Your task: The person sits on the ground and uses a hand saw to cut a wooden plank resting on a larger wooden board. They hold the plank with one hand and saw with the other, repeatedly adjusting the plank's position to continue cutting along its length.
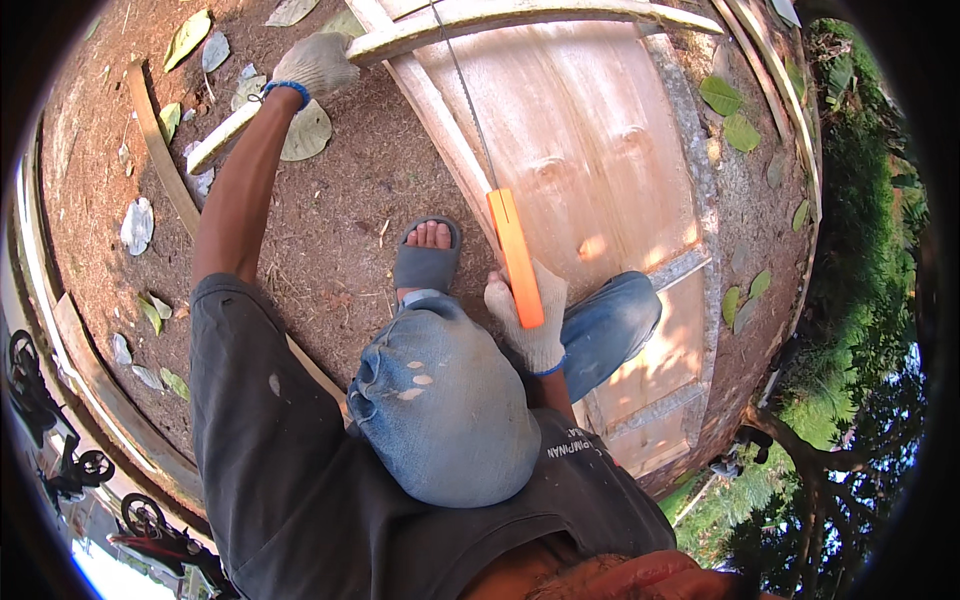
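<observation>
In a cream knit glove, my left hand (318, 66) is closed round a long pale wooden strip (540, 14), which runs across the top of the view over a light plywood panel (580, 120). My right hand (532, 325), also gloved, grips the orange handle (515, 255) of a hand saw. From that handle the narrow saw blade (467, 100) reaches away from me to the strip and crosses it, to the right of my left hand. Whether the teeth have cut into the wood cannot be made out.
Framing battens (440, 115) edge the panel. My sandalled foot (428, 255) stands on brown dirt, and my bent knee (440, 410) is in front of me. Another wooden strip (160, 140) and dry leaves (306, 130) lie on the left. Motorbikes (150, 530) stand at lower left.
</observation>
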`<state>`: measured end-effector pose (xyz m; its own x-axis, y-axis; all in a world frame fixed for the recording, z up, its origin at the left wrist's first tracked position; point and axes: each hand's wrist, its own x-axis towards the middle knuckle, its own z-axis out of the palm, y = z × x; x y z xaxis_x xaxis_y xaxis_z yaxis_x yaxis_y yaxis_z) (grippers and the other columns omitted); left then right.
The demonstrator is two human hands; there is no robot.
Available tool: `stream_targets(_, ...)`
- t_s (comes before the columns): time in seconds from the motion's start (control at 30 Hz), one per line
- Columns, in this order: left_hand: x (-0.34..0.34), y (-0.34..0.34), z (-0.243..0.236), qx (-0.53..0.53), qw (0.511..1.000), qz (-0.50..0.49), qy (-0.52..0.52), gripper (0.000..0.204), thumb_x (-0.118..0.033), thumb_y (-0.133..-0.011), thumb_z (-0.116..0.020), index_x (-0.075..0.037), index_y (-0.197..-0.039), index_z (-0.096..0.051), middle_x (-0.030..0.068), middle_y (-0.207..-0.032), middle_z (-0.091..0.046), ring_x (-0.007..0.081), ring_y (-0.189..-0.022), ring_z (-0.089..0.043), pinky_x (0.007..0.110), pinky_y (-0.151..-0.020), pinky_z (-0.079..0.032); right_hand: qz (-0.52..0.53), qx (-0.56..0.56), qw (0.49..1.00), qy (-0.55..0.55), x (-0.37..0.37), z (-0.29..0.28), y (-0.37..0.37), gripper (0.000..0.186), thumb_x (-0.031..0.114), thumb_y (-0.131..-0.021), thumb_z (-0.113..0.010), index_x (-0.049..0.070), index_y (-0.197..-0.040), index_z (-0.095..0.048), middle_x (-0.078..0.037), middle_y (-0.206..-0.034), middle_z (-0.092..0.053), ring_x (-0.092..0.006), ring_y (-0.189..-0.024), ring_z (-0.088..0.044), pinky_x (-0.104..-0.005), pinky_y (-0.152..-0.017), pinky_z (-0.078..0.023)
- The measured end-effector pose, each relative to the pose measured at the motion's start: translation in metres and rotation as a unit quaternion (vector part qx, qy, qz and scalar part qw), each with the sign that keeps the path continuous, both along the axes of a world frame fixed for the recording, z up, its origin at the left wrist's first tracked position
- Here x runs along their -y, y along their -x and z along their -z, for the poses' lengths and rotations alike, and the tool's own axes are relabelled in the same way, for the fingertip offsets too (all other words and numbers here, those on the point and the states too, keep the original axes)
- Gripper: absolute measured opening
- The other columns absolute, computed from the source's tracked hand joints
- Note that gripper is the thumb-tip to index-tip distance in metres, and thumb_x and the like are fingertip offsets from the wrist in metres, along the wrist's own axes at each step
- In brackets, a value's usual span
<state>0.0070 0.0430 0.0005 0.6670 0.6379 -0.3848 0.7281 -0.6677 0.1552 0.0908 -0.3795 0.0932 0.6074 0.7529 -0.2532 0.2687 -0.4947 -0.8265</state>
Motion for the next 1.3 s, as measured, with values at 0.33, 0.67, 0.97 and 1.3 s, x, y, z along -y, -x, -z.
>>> stream_targets(0.33,0.006,0.007,-0.006,0.025,0.999,0.025,-0.021,0.038,-0.032,-0.085,-0.071,-0.006,-0.113,-0.073,0.0195,-0.093,-0.075,0.0359,-0.087,-0.074,0.047,-0.080,-0.057,-0.025,0.008,0.999,0.019,0.043,-0.026,-0.001,0.016,0.012,-0.079,-0.069,0.001,-0.090,-0.068,-0.016,-0.068,-0.062,-0.0351,-0.061,-0.066,-0.0386,-0.059,-0.052)
stream_targets(0.67,0.002,0.010,0.019,0.018,0.997,0.053,-0.055,0.041,-0.030,-0.084,-0.073,-0.008,-0.118,-0.071,0.0200,-0.102,-0.075,0.0356,-0.096,-0.073,0.047,-0.088,-0.057,0.016,-0.011,0.995,-0.098,-0.105,0.057,-0.035,0.019,0.016,-0.093,-0.074,-0.001,-0.087,-0.066,-0.003,-0.066,-0.058,-0.0108,-0.060,-0.054,-0.0328,-0.054,-0.044)
stream_targets(0.97,-0.010,0.020,0.014,0.002,0.999,0.036,-0.028,0.040,-0.031,-0.081,-0.071,-0.001,-0.109,-0.072,0.0230,-0.092,-0.073,0.0373,-0.086,-0.074,0.048,-0.081,-0.058,-0.029,0.028,0.999,0.015,-0.012,-0.006,-0.007,0.017,0.008,-0.079,-0.069,0.000,-0.094,-0.071,-0.016,-0.071,-0.065,-0.0291,-0.060,-0.067,-0.0362,-0.059,-0.053)
stream_targets(1.3,0.000,0.006,0.007,0.013,0.997,0.071,-0.015,0.046,-0.038,-0.078,-0.076,-0.005,-0.110,-0.075,0.0239,-0.102,-0.074,0.0380,-0.096,-0.074,0.048,-0.087,-0.058,-0.012,-0.067,0.995,-0.078,-0.100,0.036,-0.040,0.015,0.013,-0.092,-0.073,-0.002,-0.092,-0.068,-0.004,-0.074,-0.065,-0.0098,-0.067,-0.058,-0.0300,-0.061,-0.049)
